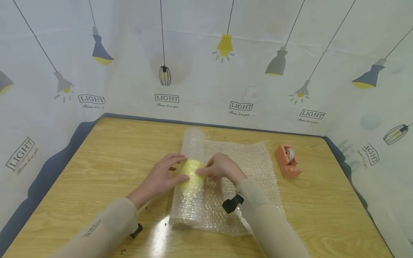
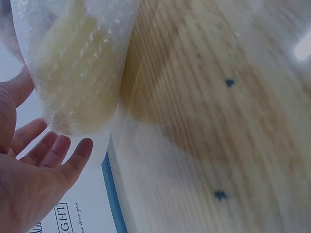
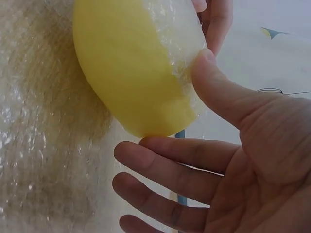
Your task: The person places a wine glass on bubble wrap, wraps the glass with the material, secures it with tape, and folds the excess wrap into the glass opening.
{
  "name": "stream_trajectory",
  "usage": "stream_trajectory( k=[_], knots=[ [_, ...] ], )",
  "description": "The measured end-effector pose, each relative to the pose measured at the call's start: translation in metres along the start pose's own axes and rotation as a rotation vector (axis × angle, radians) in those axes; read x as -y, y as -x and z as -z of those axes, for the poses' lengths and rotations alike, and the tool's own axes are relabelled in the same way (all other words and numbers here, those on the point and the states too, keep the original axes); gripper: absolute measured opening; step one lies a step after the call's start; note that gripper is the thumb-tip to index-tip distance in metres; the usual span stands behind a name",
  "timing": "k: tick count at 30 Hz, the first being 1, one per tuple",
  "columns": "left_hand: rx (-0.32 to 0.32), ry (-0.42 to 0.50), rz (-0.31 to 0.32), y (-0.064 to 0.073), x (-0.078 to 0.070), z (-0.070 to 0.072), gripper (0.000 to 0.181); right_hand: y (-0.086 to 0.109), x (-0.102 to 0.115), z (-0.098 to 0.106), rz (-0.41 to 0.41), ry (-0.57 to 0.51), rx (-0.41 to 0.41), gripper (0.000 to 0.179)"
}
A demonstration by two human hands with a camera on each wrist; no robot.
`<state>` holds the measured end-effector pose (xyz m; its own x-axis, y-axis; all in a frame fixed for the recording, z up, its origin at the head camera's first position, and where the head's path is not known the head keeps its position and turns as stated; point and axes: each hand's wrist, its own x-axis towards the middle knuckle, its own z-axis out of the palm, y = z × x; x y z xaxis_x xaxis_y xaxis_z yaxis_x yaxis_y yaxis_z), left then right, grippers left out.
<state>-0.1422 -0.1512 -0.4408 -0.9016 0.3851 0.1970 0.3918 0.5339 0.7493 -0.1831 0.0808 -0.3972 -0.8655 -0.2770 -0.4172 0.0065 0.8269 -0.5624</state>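
Observation:
A smooth, rounded yellow object [image 3: 116, 63] lies partly rolled in clear bubble wrap [image 1: 255, 165]. The roll runs lengthwise away from me, and its unrolled part spreads flat to the right. Along the roll's left side, my left hand [image 1: 161, 175] touches the wrap with thumb and fingers spread. My right hand [image 1: 224, 166] holds the object from the right, its thumb pressing the wrap's edge and its index finger at the yellow surface. In the left wrist view, the object's covered side [image 2: 77, 82] shows through the bubbles.
An orange tape dispenser [image 1: 288, 163] with a roll of clear tape stands right of the wrap on the wooden table [image 1: 106, 161]. A white curtain [image 1: 193, 43] printed with lamps hangs around the table's back and sides. Small dark specks [image 2: 220, 194] mark the tabletop.

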Motion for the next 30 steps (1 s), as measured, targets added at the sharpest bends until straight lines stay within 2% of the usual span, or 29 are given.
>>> stream_trajectory(
  k=[8,17,22,30],
  knots=[
    [0.001,0.055,0.02,-0.001,-0.006,-0.007,0.067,0.0,-0.013,0.001,0.029,0.029,-0.008,0.054],
    [-0.018,0.05,0.028,-0.003,-0.011,-0.013,0.069,-0.005,-0.031,0.001,0.117,-0.033,0.039,0.044],
    [-0.027,0.002,0.034,-0.005,-0.014,-0.015,0.07,-0.004,-0.033,0.004,0.119,-0.069,0.064,0.042],
    [-0.032,0.0,0.038,-0.004,-0.018,-0.019,0.069,-0.004,-0.034,0.004,0.096,-0.09,0.099,0.043]
  ],
)
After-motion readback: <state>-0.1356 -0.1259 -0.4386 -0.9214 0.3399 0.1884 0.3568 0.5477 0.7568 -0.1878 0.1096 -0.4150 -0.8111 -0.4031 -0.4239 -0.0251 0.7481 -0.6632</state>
